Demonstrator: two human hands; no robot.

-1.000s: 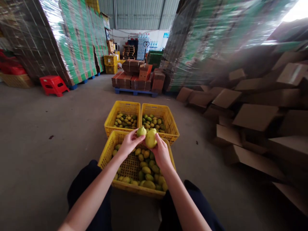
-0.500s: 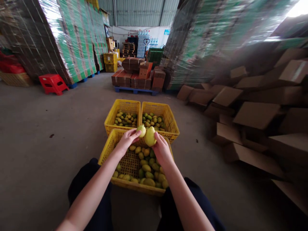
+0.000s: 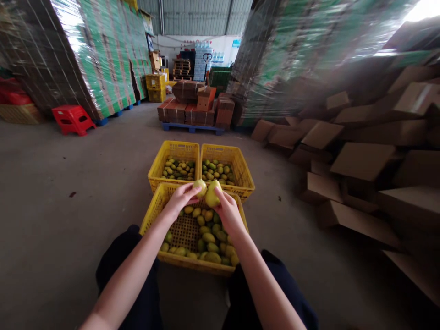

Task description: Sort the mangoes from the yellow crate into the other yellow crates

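Above the far part of the nearest yellow crate (image 3: pixel 192 264), my left hand (image 3: pixel 180 200) is closed on a small yellow-green lemon (image 3: pixel 200 188). My right hand (image 3: pixel 228 208) grips a larger yellow lemon (image 3: pixel 212 195), its fingers wrapped round the right side. The two lemons are held side by side, close together. Below them, several green and yellow lemons (image 3: pixel 209 238) lie in the crate, mostly toward its right side and near edge. Part of the lattice floor (image 3: pixel 184 233) shows at the left. My forearms hide some of the crate's sides.
Two more yellow crates, left (image 3: pixel 156 170) and right (image 3: pixel 240 170), hold lemons just beyond. Behind them, a blue pallet (image 3: pixel 192 128) bears flattened cartons. Open cardboard boxes (image 3: pixel 362 160) are heaped at right. A red stool (image 3: pixel 73 118) and wrapped stacks (image 3: pixel 106 59) stand at left.
The larger lemon has turned a little in my right hand, and its fingers now cover more of it. My left hand keeps its lemon. The whole view has shifted slightly.
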